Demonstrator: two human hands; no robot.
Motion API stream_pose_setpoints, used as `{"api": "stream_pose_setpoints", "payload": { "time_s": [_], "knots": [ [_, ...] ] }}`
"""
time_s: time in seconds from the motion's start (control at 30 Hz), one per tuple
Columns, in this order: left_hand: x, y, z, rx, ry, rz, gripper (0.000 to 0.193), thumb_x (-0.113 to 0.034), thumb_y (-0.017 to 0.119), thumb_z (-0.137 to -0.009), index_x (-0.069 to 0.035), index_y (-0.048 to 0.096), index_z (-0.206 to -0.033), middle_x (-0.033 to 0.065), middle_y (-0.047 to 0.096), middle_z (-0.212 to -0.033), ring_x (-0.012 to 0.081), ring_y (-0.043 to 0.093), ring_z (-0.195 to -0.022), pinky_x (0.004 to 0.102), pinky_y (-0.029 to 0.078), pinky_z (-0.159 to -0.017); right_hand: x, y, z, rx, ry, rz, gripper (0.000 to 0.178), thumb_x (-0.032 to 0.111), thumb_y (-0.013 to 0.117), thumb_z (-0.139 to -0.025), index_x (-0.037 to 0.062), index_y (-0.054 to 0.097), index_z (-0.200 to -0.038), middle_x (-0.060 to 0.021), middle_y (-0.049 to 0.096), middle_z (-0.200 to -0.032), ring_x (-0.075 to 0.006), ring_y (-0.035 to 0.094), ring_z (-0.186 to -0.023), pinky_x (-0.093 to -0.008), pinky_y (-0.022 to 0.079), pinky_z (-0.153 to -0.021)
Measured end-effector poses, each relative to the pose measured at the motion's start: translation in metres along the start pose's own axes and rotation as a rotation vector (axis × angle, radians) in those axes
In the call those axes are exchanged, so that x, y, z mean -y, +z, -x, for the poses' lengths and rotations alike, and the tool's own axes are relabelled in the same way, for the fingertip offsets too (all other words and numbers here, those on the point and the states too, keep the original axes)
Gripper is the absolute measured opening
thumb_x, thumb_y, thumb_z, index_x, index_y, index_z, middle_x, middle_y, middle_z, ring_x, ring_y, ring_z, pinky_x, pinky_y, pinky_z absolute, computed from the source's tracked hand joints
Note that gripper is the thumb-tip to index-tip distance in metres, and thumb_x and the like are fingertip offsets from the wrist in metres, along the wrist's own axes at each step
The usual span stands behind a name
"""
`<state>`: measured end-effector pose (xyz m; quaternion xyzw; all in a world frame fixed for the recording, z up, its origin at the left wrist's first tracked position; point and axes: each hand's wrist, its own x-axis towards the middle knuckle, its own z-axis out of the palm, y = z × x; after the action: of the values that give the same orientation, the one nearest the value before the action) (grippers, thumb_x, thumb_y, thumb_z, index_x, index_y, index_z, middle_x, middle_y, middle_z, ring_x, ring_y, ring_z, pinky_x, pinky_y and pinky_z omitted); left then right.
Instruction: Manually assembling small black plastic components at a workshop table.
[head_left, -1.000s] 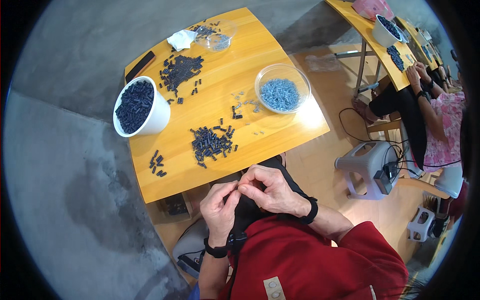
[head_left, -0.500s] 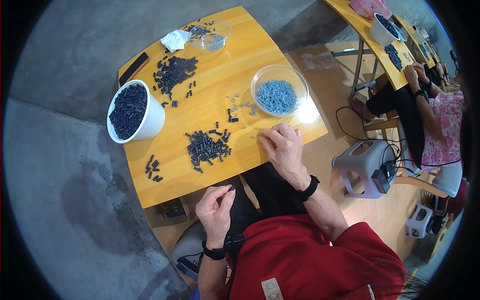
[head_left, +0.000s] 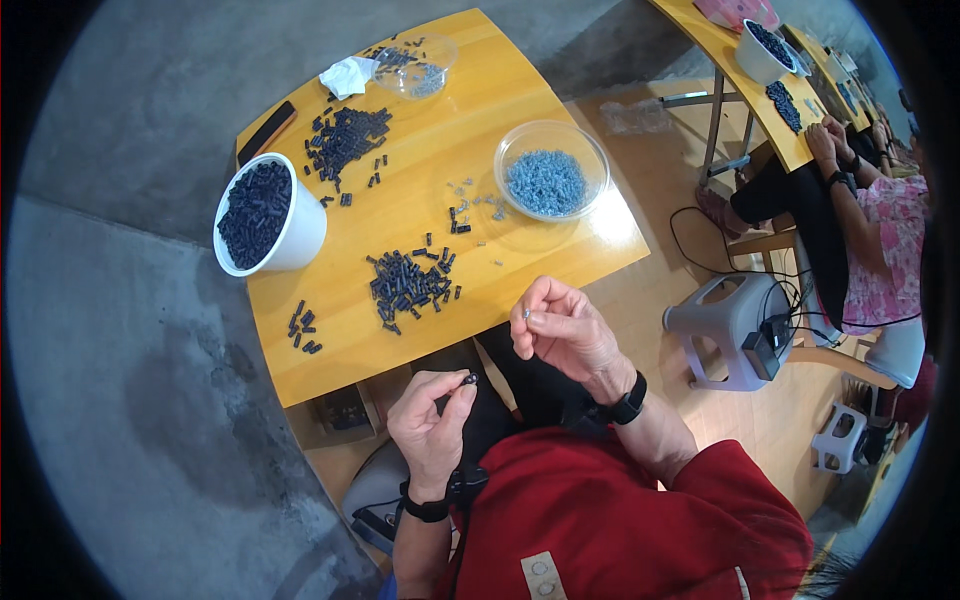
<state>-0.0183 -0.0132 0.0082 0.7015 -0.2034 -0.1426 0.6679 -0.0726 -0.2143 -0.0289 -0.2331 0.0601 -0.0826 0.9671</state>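
Over my lap, just off the table's front edge, my left hand (head_left: 430,425) pinches a small black cylindrical piece (head_left: 470,379) between thumb and fingertips. My right hand (head_left: 568,335) is raised by the table edge, closed on a tiny clear piece (head_left: 527,314). On the table in front lies a loose pile of black cylindrical pieces (head_left: 408,288). Beyond my right hand stands a round clear bowl (head_left: 604,165) with many tiny bluish clear pieces (head_left: 546,183). A few such clear pieces (head_left: 484,200) and some black ones lie scattered beside the bowl.
A white bucket (head_left: 306,230) full of black pieces stands at the table's left edge. Behind it are a second black pile (head_left: 347,140), a phone (head_left: 267,132), a crumpled tissue (head_left: 348,76) and a clear container (head_left: 447,62). To the right are a grey stool (head_left: 720,318) and a seated person (head_left: 875,240).
My right hand has come off the tabletop toward me and turned, now with a tiny clear piece in its pinch. The left hand still holds the black piece, almost unmoved.
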Motion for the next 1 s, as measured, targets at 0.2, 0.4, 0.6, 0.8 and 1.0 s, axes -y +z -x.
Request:
{"api": "stream_pose_setpoints", "payload": {
  "time_s": [0.2, 0.4, 0.6, 0.8, 1.0],
  "knots": [
    [-0.005, -0.001, 0.005, 0.023, 0.052, -0.026, 0.016, 0.011, 0.067, -0.083, 0.007, 0.068, -0.098, 0.0112, 0.066, -0.09, 0.0141, 0.065, -0.082, 0.0234, 0.052, -0.075, -0.006, 0.01, 0.01, 0.057, 0.036, -0.085, 0.015, 0.001, 0.061, -0.093, 0.0021, 0.061, -0.108, -0.0127, 0.068, -0.093, -0.0168, 0.066, -0.077, -0.0296, 0.055, -0.07],
    [-0.013, 0.0, 0.008, 0.024, 0.061, -0.024, 0.016, 0.011, 0.067, -0.082, 0.007, 0.068, -0.097, 0.0114, 0.066, -0.09, 0.0144, 0.065, -0.081, 0.0239, 0.053, -0.075, -0.008, 0.013, 0.015, 0.089, -0.007, 0.034, 0.014, 0.001, 0.058, -0.095, 0.0002, 0.063, -0.108, -0.016, 0.07, -0.096, -0.02, 0.071, -0.081, -0.0324, 0.06, -0.072],
    [-0.018, 0.005, 0.005, -0.003, 0.061, 0.004, 0.018, 0.011, 0.069, -0.08, 0.006, 0.069, -0.097, 0.0117, 0.068, -0.089, 0.0152, 0.063, -0.079, 0.0248, 0.049, -0.071, -0.013, 0.018, 0.018, 0.041, 0.085, -0.028, 0.011, 0.002, 0.06, -0.094, 0.0003, 0.062, -0.105, -0.0169, 0.07, -0.095, -0.0198, 0.07, -0.079, -0.0329, 0.059, -0.071],
    [-0.015, 0.006, 0.005, -0.018, 0.089, 0.013, 0.018, 0.011, 0.069, -0.08, 0.006, 0.069, -0.097, 0.0116, 0.068, -0.088, 0.014, 0.062, -0.077, 0.0237, 0.047, -0.068, -0.027, 0.033, 0.021, 0.128, -0.156, 0.284, 0.007, 0.0, 0.066, -0.091, -0.0009, 0.065, -0.097, -0.011, 0.065, -0.095, -0.0127, 0.061, -0.082, -0.0259, 0.051, -0.075],
    [-0.016, 0.005, 0.006, -0.03, 0.124, -0.02, 0.017, 0.01, 0.069, -0.081, 0.004, 0.069, -0.097, 0.0108, 0.067, -0.087, 0.0137, 0.062, -0.074, 0.0236, 0.047, -0.065, -0.03, 0.035, 0.021, 0.139, -0.198, 0.422, 0.007, -0.001, 0.066, -0.09, -0.0004, 0.067, -0.097, -0.0095, 0.065, -0.095, -0.0134, 0.061, -0.086, -0.0272, 0.05, -0.077]
  ]
}}
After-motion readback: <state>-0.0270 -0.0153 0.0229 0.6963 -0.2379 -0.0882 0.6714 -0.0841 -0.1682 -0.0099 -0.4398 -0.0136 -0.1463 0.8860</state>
